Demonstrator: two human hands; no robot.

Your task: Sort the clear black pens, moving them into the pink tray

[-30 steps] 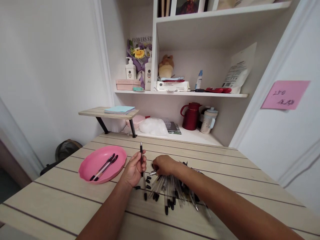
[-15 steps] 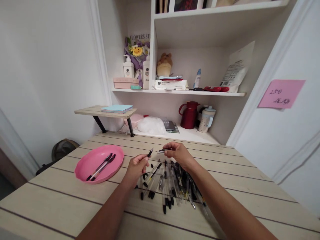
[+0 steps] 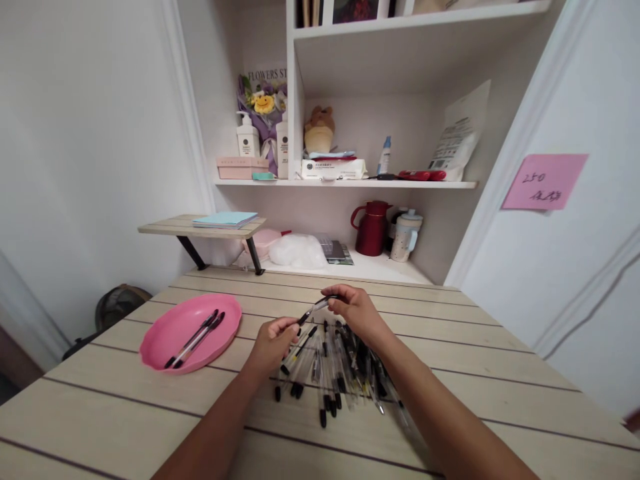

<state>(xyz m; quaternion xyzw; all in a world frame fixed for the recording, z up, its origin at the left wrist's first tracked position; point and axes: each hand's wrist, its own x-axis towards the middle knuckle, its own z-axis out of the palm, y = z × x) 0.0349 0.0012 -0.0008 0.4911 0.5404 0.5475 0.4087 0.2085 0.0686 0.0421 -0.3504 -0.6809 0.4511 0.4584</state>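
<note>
Black pen piece [image 3: 303, 319] is what we're looking at: we've got it pinched in our left hand [image 3: 273, 341], its pointed end sticking out toward the right hand. Our right hand [image 3: 354, 308] has a narrow grip too, on a clear pen piece [image 3: 322, 304] that slants down to meet the other one. Touching, or just shy of it? Honestly, we can't tell. Loose pen parts [image 3: 343, 367] are heaped right below our right hand and fan out on its near side, and the pink tray [image 3: 165, 327] sits off to the left of our left hand with a few pens [image 3: 197, 341] in it. Our read: we're at the fitting-together step. Next move probably calls for getting both ends in line, left hand steady, right hand easing on so nothing goes in crooked.
</note>
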